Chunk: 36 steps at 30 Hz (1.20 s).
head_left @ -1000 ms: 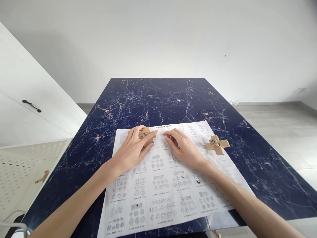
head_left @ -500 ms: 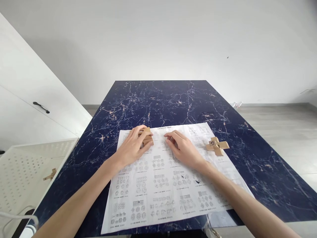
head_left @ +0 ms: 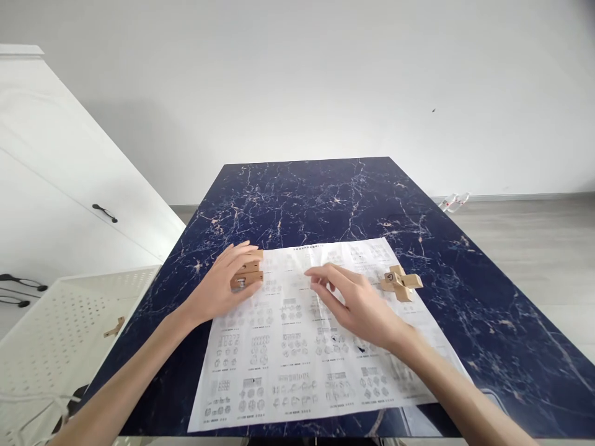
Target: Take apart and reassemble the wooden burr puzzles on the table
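My left hand [head_left: 222, 282] curves over several notched wooden puzzle pieces [head_left: 253, 277] lying together at the far left of a printed instruction sheet [head_left: 290, 347]. Its thumb presses along their near side and its fingers reach over the far side; the palm hides part of them. Over the middle of the sheet is my right hand [head_left: 356, 300], loosely bent, with thumb and forefinger slightly apart and nothing visible between them. To its right, an interlocked wooden cross-shaped puzzle [head_left: 400, 282] with a dark mark rests on the sheet's right edge.
The sheet lies on a dark blue marble-patterned table [head_left: 307, 198]. A white perforated tray [head_left: 51, 341] at lower left holds a small wooden piece [head_left: 114, 327] and a white cable [head_left: 46, 406]. A white cabinet [head_left: 69, 161] stands left; clear plastic items [head_left: 454, 202] lie beyond the right table edge.
My left hand and the wooden pieces under it have shifted left across the sheet. My right hand has turned slightly, its fingers a little straighter. The whole view has swung a bit.
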Motion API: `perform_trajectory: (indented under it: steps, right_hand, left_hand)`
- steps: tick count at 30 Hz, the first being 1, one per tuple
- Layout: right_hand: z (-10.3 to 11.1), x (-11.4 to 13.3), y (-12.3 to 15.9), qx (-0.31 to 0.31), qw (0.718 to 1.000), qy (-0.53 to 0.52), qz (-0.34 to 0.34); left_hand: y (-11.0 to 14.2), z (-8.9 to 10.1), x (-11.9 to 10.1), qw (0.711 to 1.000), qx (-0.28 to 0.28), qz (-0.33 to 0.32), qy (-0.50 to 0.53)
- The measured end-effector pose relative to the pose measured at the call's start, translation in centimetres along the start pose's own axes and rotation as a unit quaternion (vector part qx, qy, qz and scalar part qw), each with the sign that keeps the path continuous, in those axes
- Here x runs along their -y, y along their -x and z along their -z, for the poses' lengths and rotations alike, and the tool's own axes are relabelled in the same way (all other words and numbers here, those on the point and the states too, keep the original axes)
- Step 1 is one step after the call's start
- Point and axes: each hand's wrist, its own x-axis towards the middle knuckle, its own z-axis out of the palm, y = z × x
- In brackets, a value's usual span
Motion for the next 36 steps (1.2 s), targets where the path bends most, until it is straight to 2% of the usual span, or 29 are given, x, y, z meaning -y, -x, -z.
perform_trajectory:
  steps: [3,5,9,13,15,17,21,27,36]
  right_hand:
    - [2.5,1.4,3.7,-0.019,0.998,0.039,0.038]
    - [3.8,1.4,6.8,-0.071,0.995,0.065,0.020]
    - [5.3,-0.3,12.3,-0.174,0.976,0.078,-0.104]
    - [5.5,-1.5,15.2,-0.218,0.940,0.086,-0.249]
    - [5.6,-1.5,15.6,-0.225,0.926,0.072,-0.296]
    - [5.9,-1.4,15.5,-0.222,0.924,0.059,-0.307]
    - [7.5,-2.0,14.7,-0.205,0.933,0.075,-0.286]
    - [9.5,-4.2,12.5,-0.176,0.940,0.105,-0.275]
    - [8.7,-6.2,10.4,-0.154,0.947,0.117,-0.256]
  left_hand:
    - [1.0,-1.1,-1.9,0.996,-0.076,0.049,-0.017]
    - [1.6,-1.9,-3.1,0.991,-0.111,0.066,-0.044]
    - [2.0,-2.9,-4.1,0.985,-0.135,0.081,-0.073]
    - [2.0,-3.1,-3.6,0.984,-0.141,0.081,-0.077]
    - [1.9,-3.1,-3.3,0.982,-0.152,0.083,-0.073]
    - [1.9,-3.2,-3.0,0.981,-0.162,0.083,-0.071]
    - [1.9,-3.1,-3.0,0.979,-0.175,0.082,-0.062]
    - [1.5,-2.9,-3.3,0.977,-0.194,0.082,-0.036]
    - [1.6,-3.2,-3.2,0.980,-0.153,0.113,-0.055]
